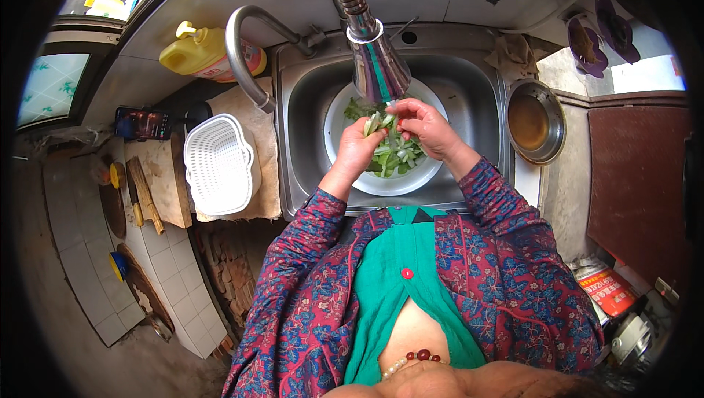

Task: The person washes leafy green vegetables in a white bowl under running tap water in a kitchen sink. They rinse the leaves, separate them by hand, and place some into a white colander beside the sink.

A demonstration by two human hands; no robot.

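Observation:
Both hands are over a white basin (pixel 360 182) that stands in a stainless steel sink (pixel 478 101). Cut leafy greens (pixel 399 155) lie in the basin. My left hand (pixel 356 145) grips pale green stalks (pixel 374 123) between thumb and fingers. Close beside it, my right hand (pixel 426 126) pinches a piece of the same greens, its fingertips under the faucet head. The chrome spray head (pixel 382 71) of a spring faucet hangs directly above the hands, with what looks like water at its outlet.
A second curved faucet (pixel 236 40) reaches over the left rim. Left of the sink are a white perforated basket (pixel 217 164), a yellow pump bottle (pixel 203 51), a phone (pixel 143 123) and a knife (pixel 133 192). A metal bowl of brownish liquid (pixel 532 120) sits to the right.

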